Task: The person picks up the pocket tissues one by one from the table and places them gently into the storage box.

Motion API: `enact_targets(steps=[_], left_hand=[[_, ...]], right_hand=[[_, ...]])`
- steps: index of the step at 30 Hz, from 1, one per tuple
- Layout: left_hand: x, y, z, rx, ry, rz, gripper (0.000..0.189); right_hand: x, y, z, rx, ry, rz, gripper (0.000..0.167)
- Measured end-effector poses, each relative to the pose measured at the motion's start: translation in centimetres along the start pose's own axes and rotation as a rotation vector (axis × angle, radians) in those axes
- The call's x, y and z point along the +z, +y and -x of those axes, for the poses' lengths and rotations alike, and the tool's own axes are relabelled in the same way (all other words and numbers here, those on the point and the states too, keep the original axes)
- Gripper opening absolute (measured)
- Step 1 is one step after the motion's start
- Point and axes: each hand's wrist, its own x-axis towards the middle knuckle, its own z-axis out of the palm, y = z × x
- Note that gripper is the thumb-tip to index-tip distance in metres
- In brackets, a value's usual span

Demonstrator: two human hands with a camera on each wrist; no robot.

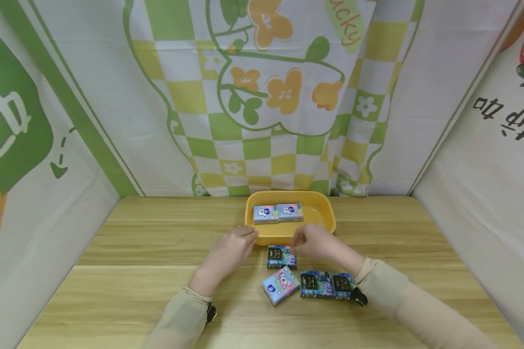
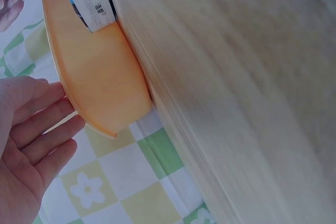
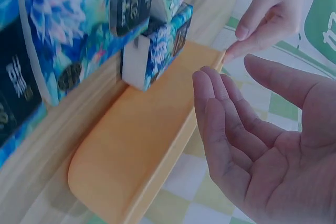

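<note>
Yellow bin (image 1: pixel 272 240) at the back of the counter (image 1: pixel 157 271), near the checked cloth (image 1: pixel 284 162). Two pale packs (image 1: pixel 265 214) lie flat inside, end to end toward its left, probably so neither stacks on the other. Left hand (image 1: pixel 229 249): fingers fairly straight, tips on the rim at the front-left corner, no pack held; reads as steadying the bin. Right hand (image 1: pixel 316 241): fingers loosely bent, holding nothing, by the front rim; can't tell if touching. Dark pack (image 1: pixel 276 257) on the counter just in front of the bin, partly hidden by the right fingers. Skewed pack (image 1: pixel 281 285), pale, nearer the person; likely put down without lining up. Dark pair (image 1: pixel 316 284) right of it, side by side, maybe grouped by print.
</note>
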Motion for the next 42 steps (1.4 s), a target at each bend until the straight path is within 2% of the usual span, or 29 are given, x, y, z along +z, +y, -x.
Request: enact_targets(steps=[9, 26, 32, 42], left_hand=[[0.0, 0.0, 0.0, -0.008, -0.007, 0.019, 0.028], [-0.1, 0.0, 0.0, -0.006, -0.004, 0.018, 0.026], [0.0, 0.0, 0.0, -0.006, -0.002, 0.005, 0.026], [-0.2, 0.0, 0.0, -0.007, -0.007, 0.01, 0.027]], right_hand=[[2.0, 0.0, 0.7, 0.014, -0.036, -0.051, 0.009], [4.1, -0.2, 0.9, 0.051, -0.052, 0.055, 0.018], [4.5, -0.3, 1.0, 0.063, -0.065, 0.091, 0.027], [5.2, -0.7, 1.0, 0.072, -0.068, 0.216, 0.043]])
